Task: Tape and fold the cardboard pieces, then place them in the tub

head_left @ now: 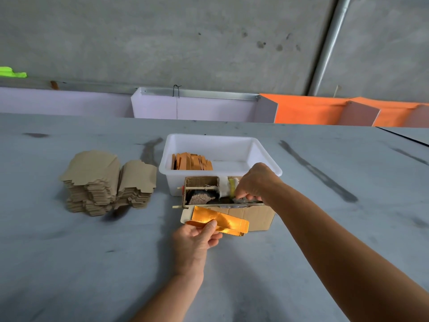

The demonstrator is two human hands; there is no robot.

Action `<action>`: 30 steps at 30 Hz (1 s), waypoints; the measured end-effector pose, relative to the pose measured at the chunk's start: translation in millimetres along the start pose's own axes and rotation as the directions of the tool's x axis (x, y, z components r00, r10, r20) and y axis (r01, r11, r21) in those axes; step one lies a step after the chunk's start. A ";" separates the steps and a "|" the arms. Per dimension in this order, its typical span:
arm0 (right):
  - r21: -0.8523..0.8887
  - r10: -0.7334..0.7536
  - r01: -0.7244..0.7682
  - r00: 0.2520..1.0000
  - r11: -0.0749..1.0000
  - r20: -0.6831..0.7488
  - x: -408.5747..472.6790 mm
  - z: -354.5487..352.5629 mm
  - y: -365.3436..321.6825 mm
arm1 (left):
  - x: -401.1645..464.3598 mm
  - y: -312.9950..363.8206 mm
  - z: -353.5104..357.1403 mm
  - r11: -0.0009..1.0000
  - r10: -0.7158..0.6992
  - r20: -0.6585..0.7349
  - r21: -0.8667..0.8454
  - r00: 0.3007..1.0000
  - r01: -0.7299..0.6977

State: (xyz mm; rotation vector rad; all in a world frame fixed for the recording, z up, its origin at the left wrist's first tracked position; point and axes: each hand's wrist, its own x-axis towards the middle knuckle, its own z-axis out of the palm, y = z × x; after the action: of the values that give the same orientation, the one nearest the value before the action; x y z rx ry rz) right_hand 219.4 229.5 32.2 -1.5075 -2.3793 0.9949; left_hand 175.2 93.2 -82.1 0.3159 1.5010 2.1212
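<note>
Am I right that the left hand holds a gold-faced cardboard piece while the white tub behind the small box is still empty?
Not quite. The head view shows the white tub already holding a row of folded pieces. The left hand does hold the gold-faced cardboard piece.

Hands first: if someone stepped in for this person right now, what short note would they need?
Left hand: pinches a gold-faced cardboard piece, partly folded, held in front of the cardboard box.
Right hand: fingers curled down into that box beside the tape roll; what they grip is hidden.
Done: a row of folded pieces stands in the white tub's left side.
Left: tape and finish this piece, place it in the tub, then work through the flat stacks on the left.
</note>
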 end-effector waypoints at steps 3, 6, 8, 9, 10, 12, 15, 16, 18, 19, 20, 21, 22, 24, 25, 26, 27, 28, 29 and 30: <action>0.070 -0.004 0.005 1.000 0.998 -0.018 -2.5 1.5 3.0 | 1.5 -1.7 2.0 1.000 0.018 -0.013 -0.001 1.000 -0.018; 0.125 -0.018 0.022 0.999 0.992 -0.040 -1.6 4.6 6.1 | 3.3 -2.8 3.1 1.000 0.016 -0.036 -0.006 0.999 -0.017; 0.155 -0.027 0.036 0.998 0.987 -0.056 -3.1 6.1 7.1 | 4.1 -3.7 4.0 1.000 0.014 -0.054 -0.003 0.998 -0.014; 0.171 -0.035 0.045 0.998 0.984 -0.058 -4.8 6.5 7.3 | 4.5 -4.4 4.4 1.000 0.014 -0.064 0.002 0.998 -0.014; 0.183 -0.045 0.055 0.997 0.982 -0.060 -6.5 6.5 7.5 | 4.8 -5.2 4.7 1.000 0.015 -0.074 0.009 0.997 -0.014; 0.192 -0.061 0.075 0.995 0.979 -0.076 -11.7 6.4 9.9 | 5.6 -6.6 5.0 0.999 0.015 -0.085 0.029 0.996 -0.013; 0.209 -0.085 0.105 0.991 0.972 -0.101 -23.3 8.0 17.6 | 6.5 -7.8 5.2 0.999 0.005 -0.089 0.041 0.996 -0.001; 0.221 -0.099 0.121 0.989 0.968 -0.107 -26.8 9.2 21.3 | 6.8 -7.9 5.2 0.999 0.000 -0.089 0.041 0.996 0.004; 0.245 -0.120 0.150 0.984 0.958 -0.133 -33.2 12.6 29.1 | 6.6 -8.0 5.3 0.999 -0.009 -0.087 0.037 0.996 0.012; 0.256 -0.120 0.157 0.981 0.954 -0.152 -35.9 14.2 33.0 | 6.6 -8.2 5.3 0.999 -0.010 -0.087 0.039 0.996 0.013; 0.271 -0.113 0.157 0.979 0.950 -0.171 -38.2 16.0 36.7 | 6.6 -8.3 5.3 0.999 -0.011 -0.089 0.045 0.996 0.015; 0.292 -0.103 0.155 0.977 0.944 -0.185 -40.3 18.2 40.2 | 6.5 -8.5 5.3 0.998 -0.013 -0.094 0.052 0.996 0.018; 0.317 -0.096 0.155 0.976 0.936 -0.194 -42.0 20.5 43.5 | 6.5 -8.4 5.5 0.998 -0.014 -0.099 0.057 0.995 0.020; 0.361 -0.089 0.158 0.976 0.919 -0.200 -45.7 25.1 48.5 | 6.8 -8.3 5.7 0.998 -0.017 -0.107 0.060 0.994 0.024; 0.380 -0.087 0.159 0.976 0.911 -0.200 -47.4 27.1 50.1 | 6.9 -8.2 5.8 0.998 -0.019 -0.110 0.065 0.994 0.026; 0.401 -0.083 0.159 0.976 0.902 -0.199 -48.9 29.0 51.8 | 6.8 -8.0 5.9 0.997 -0.022 -0.113 0.070 0.993 0.030; 0.420 -0.080 0.159 0.977 0.893 -0.200 -50.1 30.4 53.1 | 6.4 -7.8 5.8 0.997 -0.024 -0.115 0.072 0.993 0.033; 0.437 -0.078 0.161 0.976 0.885 -0.202 -51.1 31.3 54.1 | 5.9 -7.4 5.9 0.997 -0.027 -0.113 0.071 0.993 0.035; 0.448 -0.078 0.164 0.976 0.879 -0.203 -52.2 31.9 54.8 | 5.4 -7.0 6.0 0.997 -0.029 -0.111 0.071 0.993 0.037; 0.459 -0.079 0.165 0.976 0.873 -0.201 -53.1 32.5 55.2 | 4.9 -6.5 6.0 0.997 -0.031 -0.108 0.071 0.994 0.039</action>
State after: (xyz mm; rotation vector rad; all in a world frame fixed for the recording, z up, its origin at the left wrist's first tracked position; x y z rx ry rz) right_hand 271.4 184.8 -14.9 -1.1891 -1.8942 1.2395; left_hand 175.6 102.3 -86.5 0.2028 1.6359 2.0885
